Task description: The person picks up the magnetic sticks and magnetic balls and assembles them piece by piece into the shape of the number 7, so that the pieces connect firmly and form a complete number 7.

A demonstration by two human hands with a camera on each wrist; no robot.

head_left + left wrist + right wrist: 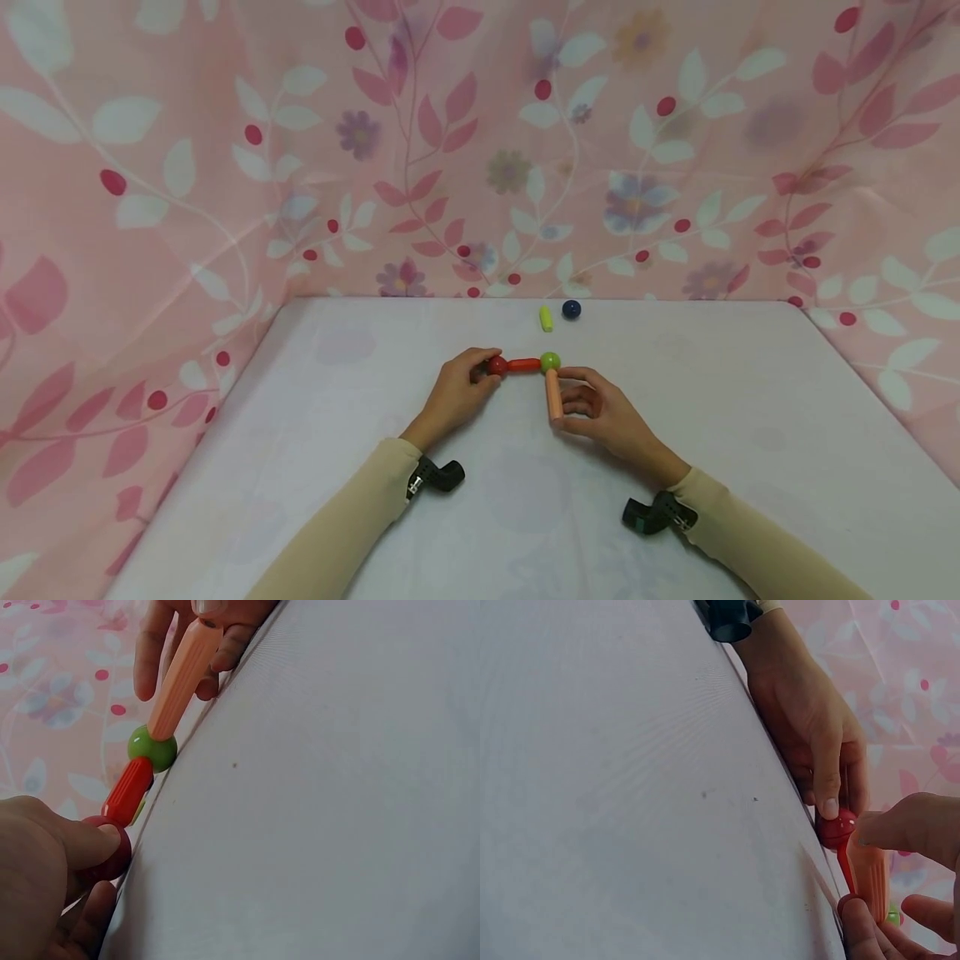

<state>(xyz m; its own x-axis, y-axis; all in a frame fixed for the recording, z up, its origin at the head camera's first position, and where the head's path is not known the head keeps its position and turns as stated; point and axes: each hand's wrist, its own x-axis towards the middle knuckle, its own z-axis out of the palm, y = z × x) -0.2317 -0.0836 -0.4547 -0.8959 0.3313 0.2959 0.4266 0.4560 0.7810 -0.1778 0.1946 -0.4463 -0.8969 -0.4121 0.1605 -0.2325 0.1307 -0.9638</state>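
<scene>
The right hand (pixel 603 408) pinches the orange rod (pixel 554 396) between thumb and fingers, the thumb at the rod's near end. The rod lies just left of that palm, its long axis running away from the person, and its far end meets the green ball (pixel 551 361); whether it is fully seated there, I cannot tell. The right hand is the nearer one to that joint. Leftward from the ball, the red rod (pixel 523 365) runs crosswise, roughly square to the orange one, to the dark red ball (pixel 498 365), which the left hand (pixel 453 383) grips. The orange rod is peach-toned, fluted lengthwise and longer than the glossy red one. Beyond both hands, a yellow-green piece (pixel 546 318) and a dark blue ball (pixel 572 310) rest on the surface (pixel 480 508).
</scene>
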